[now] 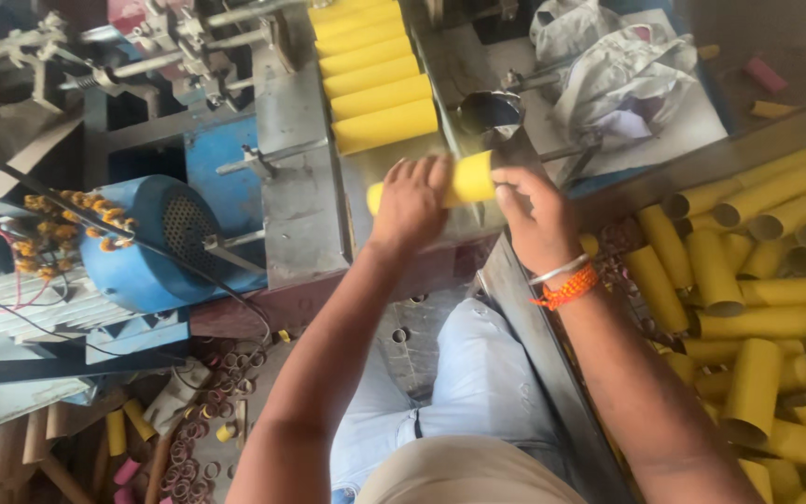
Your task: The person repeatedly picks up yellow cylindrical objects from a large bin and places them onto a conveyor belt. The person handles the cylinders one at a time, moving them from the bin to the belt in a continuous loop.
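Yellow cardboard tube (pixel 464 181), likely light, stiff yet crushable, lies crosswise above the grey machine bed (pixel 296 187), the left hand (pixel 410 201) wrapped around its middle and the right hand (pixel 535 210) pinching its open end, the sensible holds.

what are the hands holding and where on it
One yellow tube, lying sideways: the left hand wraps its left half, the right hand has its grip at the right end.

Yellow tube (pixel 466 180), blue motor (pixel 146 245)
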